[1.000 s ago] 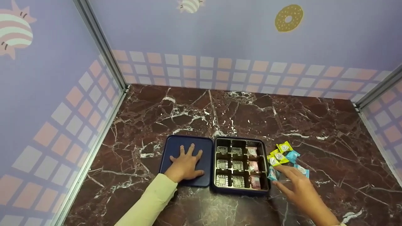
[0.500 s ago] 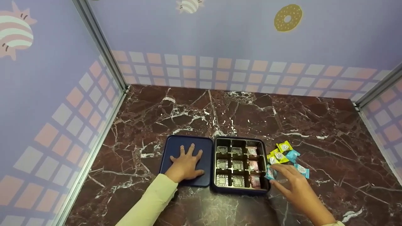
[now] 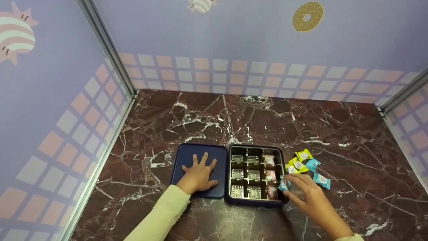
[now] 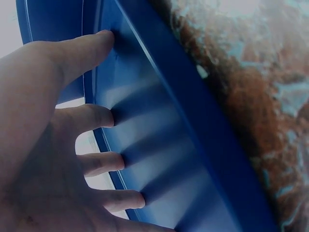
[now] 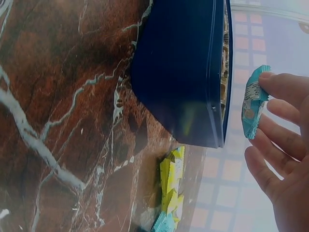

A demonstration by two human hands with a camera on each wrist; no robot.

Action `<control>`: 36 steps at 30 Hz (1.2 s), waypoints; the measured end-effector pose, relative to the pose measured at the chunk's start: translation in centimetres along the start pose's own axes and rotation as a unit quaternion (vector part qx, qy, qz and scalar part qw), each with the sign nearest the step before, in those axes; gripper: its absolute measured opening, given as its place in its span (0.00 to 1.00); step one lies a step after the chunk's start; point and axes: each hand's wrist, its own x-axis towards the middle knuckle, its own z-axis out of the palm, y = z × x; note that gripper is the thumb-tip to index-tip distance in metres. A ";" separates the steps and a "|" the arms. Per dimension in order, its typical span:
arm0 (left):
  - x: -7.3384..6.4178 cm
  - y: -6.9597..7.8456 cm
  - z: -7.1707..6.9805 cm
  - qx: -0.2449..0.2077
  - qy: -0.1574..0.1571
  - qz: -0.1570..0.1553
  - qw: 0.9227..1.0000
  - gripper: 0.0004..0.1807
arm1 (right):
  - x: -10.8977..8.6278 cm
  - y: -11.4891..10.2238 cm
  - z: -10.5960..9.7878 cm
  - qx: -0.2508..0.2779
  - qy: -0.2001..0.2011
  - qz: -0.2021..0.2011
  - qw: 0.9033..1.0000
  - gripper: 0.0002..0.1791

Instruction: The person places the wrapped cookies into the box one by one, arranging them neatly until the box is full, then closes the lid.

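My left hand [image 3: 198, 175] lies with spread fingers on a dark blue tin lid [image 3: 181, 159]. In the left wrist view its straight fingertips touch the lid's inner surface [image 4: 145, 111]. To the right of the lid stands a dark blue tin [image 3: 257, 203] with a divided tray. Pink wrapped candies [image 3: 269, 160] sit in the tray's right column; the left and middle columns hold none. My right hand [image 3: 309, 192] pinches a blue wrapped candy [image 3: 284, 184] at the tin's right rim. The right wrist view shows this candy [image 5: 252, 104] between thumb and fingers, raised above rim height.
Yellow wrapped candies [image 3: 303, 155] lie on the marbled table [image 3: 200, 117] right of the tin, with two blue wrapped candies [image 3: 322, 180] beside them. Patterned panels [image 3: 234, 40] enclose the table at the back and both sides.
My right hand has moved left with the blue candy, from the table beside the tin to over its right rim. The left hand has stayed on the lid.
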 end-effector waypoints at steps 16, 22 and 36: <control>0.2 0.2 0.1 -0.003 0.004 0.003 1.000 0.42 | 0.2 -0.6 0.9 -0.021 -0.026 0.021 0.999 0.27; 0.2 0.1 0.1 -0.001 0.004 -0.002 1.000 0.41 | 0.4 -1.1 1.7 -0.024 -0.030 0.002 0.999 0.27; 0.4 0.1 0.2 -0.001 -0.007 -0.006 1.000 0.41 | 1.0 -1.8 2.6 0.006 -0.025 -0.037 0.999 0.25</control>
